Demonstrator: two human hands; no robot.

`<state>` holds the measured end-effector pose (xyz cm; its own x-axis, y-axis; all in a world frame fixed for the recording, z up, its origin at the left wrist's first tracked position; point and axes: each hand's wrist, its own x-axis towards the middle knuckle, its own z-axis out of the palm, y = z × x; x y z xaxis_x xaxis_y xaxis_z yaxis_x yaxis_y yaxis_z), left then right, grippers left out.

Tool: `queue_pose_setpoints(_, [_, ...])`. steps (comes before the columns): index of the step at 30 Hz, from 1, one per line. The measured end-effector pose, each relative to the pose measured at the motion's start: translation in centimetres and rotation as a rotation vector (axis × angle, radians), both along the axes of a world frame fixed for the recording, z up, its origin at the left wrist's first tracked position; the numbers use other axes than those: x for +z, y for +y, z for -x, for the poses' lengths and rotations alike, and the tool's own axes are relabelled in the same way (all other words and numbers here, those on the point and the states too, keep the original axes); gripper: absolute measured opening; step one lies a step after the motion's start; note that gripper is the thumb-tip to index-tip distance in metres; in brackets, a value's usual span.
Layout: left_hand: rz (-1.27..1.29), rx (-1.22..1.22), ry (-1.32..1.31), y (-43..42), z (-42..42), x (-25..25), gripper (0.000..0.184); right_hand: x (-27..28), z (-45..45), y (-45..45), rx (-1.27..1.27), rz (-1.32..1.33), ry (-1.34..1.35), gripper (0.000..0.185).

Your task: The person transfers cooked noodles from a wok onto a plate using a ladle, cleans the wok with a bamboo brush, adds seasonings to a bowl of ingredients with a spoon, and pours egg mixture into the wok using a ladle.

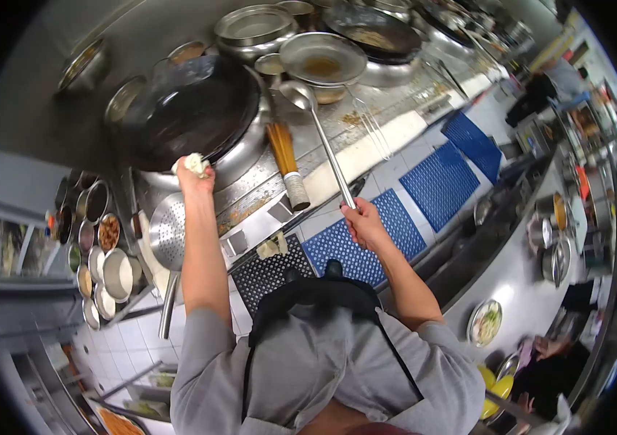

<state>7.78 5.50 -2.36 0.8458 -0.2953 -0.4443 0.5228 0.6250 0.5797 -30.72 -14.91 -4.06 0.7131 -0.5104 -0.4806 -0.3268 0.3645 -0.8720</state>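
My left hand (196,178) is closed round a pale cloth (194,164) at the near rim of a large dark wok (178,112). My right hand (364,224) grips the handle end of a long metal ladle (328,151), whose bowl lies up beside a steel strainer bowl (323,59). Between my hands a bamboo brush (287,165) rests on the stove's edge. A perforated skimmer (168,230) is beside my left forearm, its handle pointing down.
Pots and containers (117,275) stand at the left. Behind sits another wok (374,35) with food. Blue mats (366,228) cover the floor. A plate of food (484,322) is on the right counter. A person (558,81) is at the upper right, another person's hand at the lower right.
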Motion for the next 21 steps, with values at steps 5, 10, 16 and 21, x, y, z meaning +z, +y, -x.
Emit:
queue_pose_setpoints(5, [0.29,-0.143,-0.117,1.7,-4.6,-5.5,0.029,2.1,4.5,3.2,-0.275,-0.118,-0.279,0.022])
queue_pose_setpoints(10, [0.009,-0.19,0.034,1.9,-11.9,-8.9,0.025,8.9,10.6,-2.8,-0.447,0.176,-0.304,0.026])
queue_pose_setpoints(16, [0.143,-0.217,-0.06,2.9,-12.1,-9.4,0.031,12.1,20.7,-11.4,-0.901,0.418,-0.316,0.026])
queue_pose_setpoints(21, [-0.143,0.121,-0.11,3.4,-10.0,-9.4,0.038,15.4,32.9,-19.9,-1.161,0.552,0.065,0.018])
